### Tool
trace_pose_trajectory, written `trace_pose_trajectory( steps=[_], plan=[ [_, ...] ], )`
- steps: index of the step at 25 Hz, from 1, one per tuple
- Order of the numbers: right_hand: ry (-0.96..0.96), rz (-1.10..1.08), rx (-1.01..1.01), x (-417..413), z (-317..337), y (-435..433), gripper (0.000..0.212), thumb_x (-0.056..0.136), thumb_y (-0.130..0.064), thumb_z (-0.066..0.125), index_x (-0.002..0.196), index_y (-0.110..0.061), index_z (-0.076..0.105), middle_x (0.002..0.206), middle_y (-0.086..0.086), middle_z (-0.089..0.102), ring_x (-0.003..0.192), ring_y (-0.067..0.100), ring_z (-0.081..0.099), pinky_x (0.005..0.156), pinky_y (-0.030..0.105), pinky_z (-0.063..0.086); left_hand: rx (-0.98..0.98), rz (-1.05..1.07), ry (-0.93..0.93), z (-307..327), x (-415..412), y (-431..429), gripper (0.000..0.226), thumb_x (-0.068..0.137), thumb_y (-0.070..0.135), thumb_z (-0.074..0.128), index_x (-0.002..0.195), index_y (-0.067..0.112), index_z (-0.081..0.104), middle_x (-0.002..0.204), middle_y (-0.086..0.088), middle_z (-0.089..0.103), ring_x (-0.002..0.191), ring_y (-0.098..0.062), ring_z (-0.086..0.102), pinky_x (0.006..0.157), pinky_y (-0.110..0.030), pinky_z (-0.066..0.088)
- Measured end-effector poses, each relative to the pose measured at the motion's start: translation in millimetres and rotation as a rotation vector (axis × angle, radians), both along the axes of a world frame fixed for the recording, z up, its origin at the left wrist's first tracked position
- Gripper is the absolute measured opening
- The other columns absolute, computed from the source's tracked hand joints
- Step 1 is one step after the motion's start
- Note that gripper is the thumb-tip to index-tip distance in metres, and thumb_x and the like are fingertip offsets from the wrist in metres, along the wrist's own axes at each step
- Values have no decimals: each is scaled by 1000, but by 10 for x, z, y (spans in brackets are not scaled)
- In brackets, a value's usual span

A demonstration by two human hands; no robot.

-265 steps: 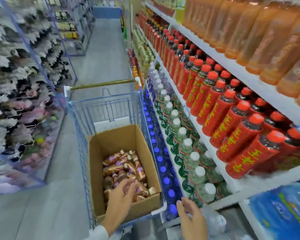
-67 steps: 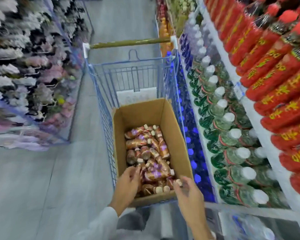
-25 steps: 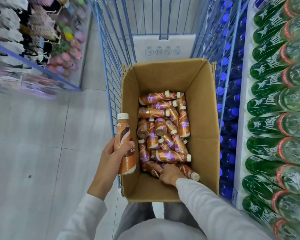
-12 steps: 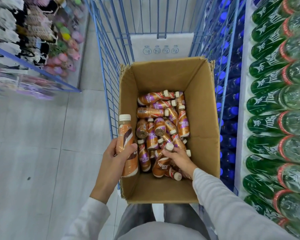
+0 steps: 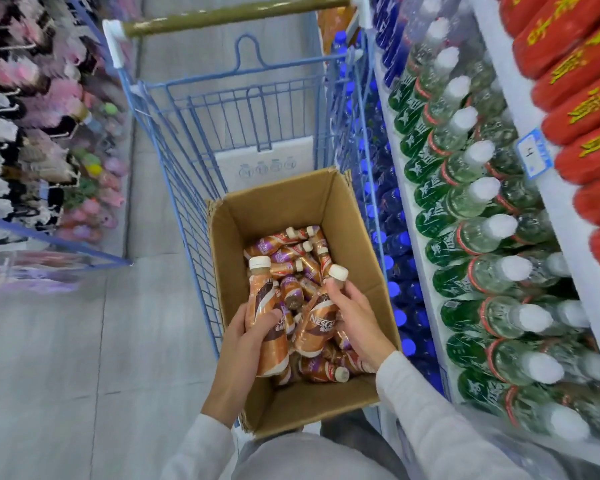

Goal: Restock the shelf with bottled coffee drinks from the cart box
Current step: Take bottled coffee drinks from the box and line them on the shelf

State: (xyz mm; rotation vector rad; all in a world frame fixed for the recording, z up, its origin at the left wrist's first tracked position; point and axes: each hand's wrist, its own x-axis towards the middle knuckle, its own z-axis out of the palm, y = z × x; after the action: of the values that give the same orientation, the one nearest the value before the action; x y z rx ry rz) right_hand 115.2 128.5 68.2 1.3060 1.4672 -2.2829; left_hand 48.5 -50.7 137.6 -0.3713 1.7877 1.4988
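Over the cart box [image 5: 357, 237], we find the left hand [image 5: 241, 344] wrapped round one upright coffee bottle [image 5: 264, 292] and the right hand [image 5: 357, 322] gripping a second bottle [image 5: 317, 323], tilted, at its body. We judge both light, rigid and smooth-sleeved, possibly slippery; best held mid-body. Count: two in hand; at least ten loose bottles [image 5: 284, 244] in the box, others hidden.

Open cardboard box [image 5: 361, 244] sits in the blue cart [image 5: 187, 188]; brown, white-capped coffee bottles [image 5: 284, 252] lie jumbled inside, an upright bottle [image 5: 269, 341] raised near left, a tilted bottle [image 5: 317, 323] just right of it
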Motion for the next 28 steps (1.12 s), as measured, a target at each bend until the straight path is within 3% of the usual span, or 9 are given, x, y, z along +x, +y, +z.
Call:
trace_pose_trajectory(
  steps=[5,10,13,15,16,18,20,22,28],
  plan=[
    [210,-386,129,339,863,219,50,71,-64,76,102,-26,72,92,3,72,85,21,69,84,41,52,188,-244,30,337,39,466,37,86,39,72,122,39,63,113,2,74,98,-21,73,85,-40,58],
    [278,-691,209,1120,1588,372,33,79,-58,69,79,-26,75,88,14,74,73,28,66,74,42,51,386,-495,42,816,458,1031,29,76,25,76,103,34,75,98,-7,76,87,-30,68,83,-46,51],
    [201,-861,271,1704,1838,366,58,71,-70,73,98,-18,77,101,17,75,85,31,70,83,46,52,468,-641,33,1037,920,1337,33,69,29,76,102,29,76,96,-7,75,84,-24,67,78,-40,51],
    [172,-984,270,2153,2031,320,98,56,-79,79,125,-10,66,123,20,69,105,35,69,93,47,54,511,-774,16,1212,1329,1535,57,59,35,84,114,24,72,105,-10,76,84,-20,70,74,-34,54],
    [197,-1034,281,2379,2142,283,102,53,-78,81,127,-9,65,123,20,69,104,34,69,93,47,54,526,-831,25,1285,1535,1608,70,54,35,89,120,22,68,107,-8,76,85,-18,71,73,-31,56],
    [256,-1124,342,2862,2383,224,77,63,-68,78,111,-9,70,107,18,72,88,28,69,82,41,54,565,-889,43,1485,2009,1714,77,47,25,94,116,25,60,95,0,78,79,-13,73,68,-24,58],
    [280,-1192,395,3376,2683,129,59,68,-60,70,98,-9,70,91,14,72,77,25,65,76,39,52,623,-930,66,1726,2534,1749,59,54,18,92,101,25,58,78,3,76,66,-10,71,60,-22,57],
    [275,-1197,479,3840,2950,55,61,70,-61,65,94,-6,70,82,12,71,69,22,65,69,35,52,682,-953,80,1935,3002,1754,46,60,10,88,97,21,63,76,3,76,63,-11,70,57,-22,56],
    [318,-1218,659,4862,3640,-102,60,76,-57,63,106,-5,66,87,5,76,72,18,70,67,34,58,855,-1039,97,2457,3959,1847,51,50,36,84,97,18,75,87,-8,75,74,-22,70,72,-37,54]
  ],
)
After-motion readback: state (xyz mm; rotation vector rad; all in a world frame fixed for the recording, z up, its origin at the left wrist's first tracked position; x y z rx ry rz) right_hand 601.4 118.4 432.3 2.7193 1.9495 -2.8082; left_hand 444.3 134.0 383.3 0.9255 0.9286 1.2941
